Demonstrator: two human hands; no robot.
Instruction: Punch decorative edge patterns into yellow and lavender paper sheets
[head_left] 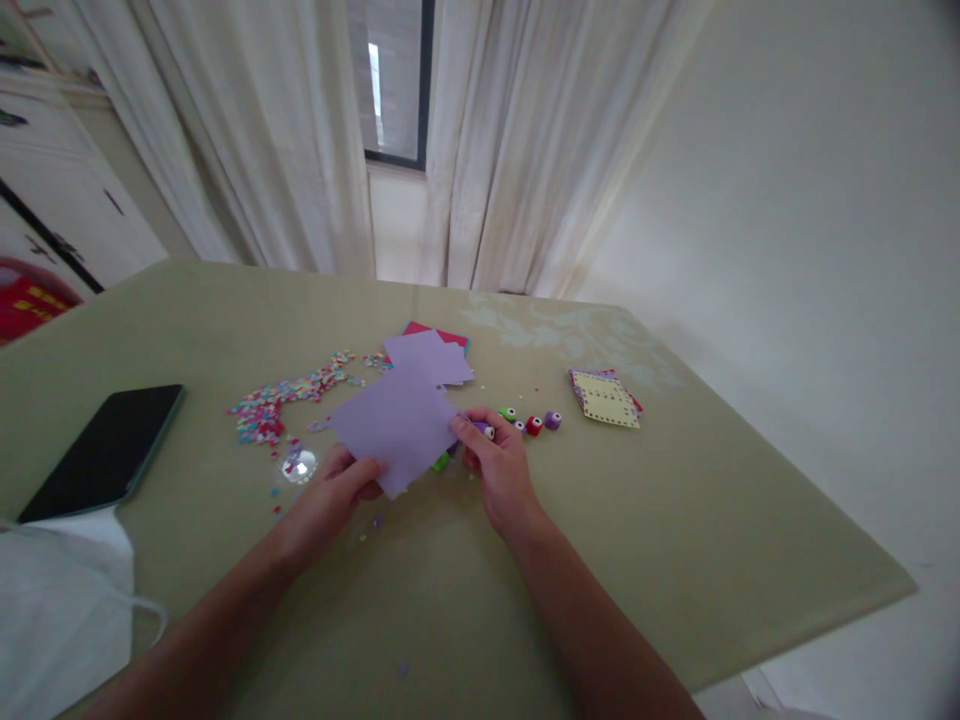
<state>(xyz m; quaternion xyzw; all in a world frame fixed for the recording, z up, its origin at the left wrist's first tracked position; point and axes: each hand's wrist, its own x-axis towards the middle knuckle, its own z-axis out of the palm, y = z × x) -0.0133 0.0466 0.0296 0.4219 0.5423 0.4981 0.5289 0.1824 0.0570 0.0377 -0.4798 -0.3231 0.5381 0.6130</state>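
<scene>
My left hand [348, 482] pinches the lower corner of a square sheet of purple paper [396, 418], holding it tilted above the table. My right hand [499, 465] is closed around a small purple craft punch [484, 430] at the sheet's right edge; whether the paper sits in its slot is hidden by the fingers. Beyond that hand stand more small punches, among them a red punch [534, 426], a purple punch [553, 420] and a green punch [508, 413]. Another green piece [441, 462] shows partly under the sheet. More purple sheets [427, 352] lie behind it on coloured paper.
Punched paper confetti [281, 405] is strewn on the left, near a small clear shiny disc [299, 465]. A phone [105, 445] and a white face mask [64, 605] lie at far left. Punched-edge yellow paper [606, 400] tops a stack at right on the table [720, 530].
</scene>
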